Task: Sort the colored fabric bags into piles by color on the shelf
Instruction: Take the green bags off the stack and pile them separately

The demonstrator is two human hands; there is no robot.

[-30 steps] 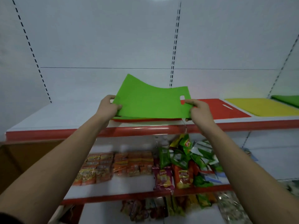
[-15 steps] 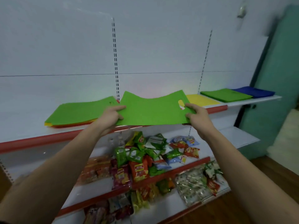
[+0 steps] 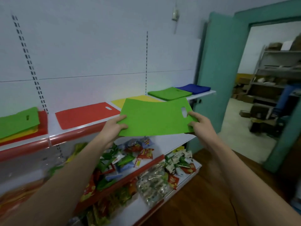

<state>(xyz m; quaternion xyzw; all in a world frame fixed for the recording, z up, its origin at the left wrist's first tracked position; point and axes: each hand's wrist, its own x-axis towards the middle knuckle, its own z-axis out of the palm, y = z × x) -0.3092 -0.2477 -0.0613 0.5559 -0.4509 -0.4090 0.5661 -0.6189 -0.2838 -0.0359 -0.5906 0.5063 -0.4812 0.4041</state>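
Since a moment ago I have swung to the right along the shelf (image 3: 78, 136), carrying the green bag (image 3: 154, 118) away from the mixed stack (image 3: 19, 123) it came off; that stack now sits far to my left, with a green bag on top and yellow and red layers under it. Both of my hands keep their grip as before. My left hand (image 3: 114, 128) pinches the bag's left edge, thumb on top and fingers curled beneath. My right hand (image 3: 198, 124) pinches the right edge just below the handle cut-out, thumb and forefinger on the upper face, the other fingers tucked under. Between them the bag hangs flat and slightly bowed, in the air just in front of the shelf's red lip, not touching it.

On the shelf behind it lies a single red bag (image 3: 88, 115), flat, to the left of my left hand. A yellow bag (image 3: 120, 101) lies just right of the red one, mostly hidden by the bag I hold. Farther right and farther away is the green pile (image 3: 169, 93), and beyond it, at the shelf's end, the blue pile (image 3: 193, 88), the two just beside each other.

Below, the lower shelves hold heaps of snack packets (image 3: 141, 152). To the right stands a teal door frame (image 3: 215, 70), with a storeroom visible through it.
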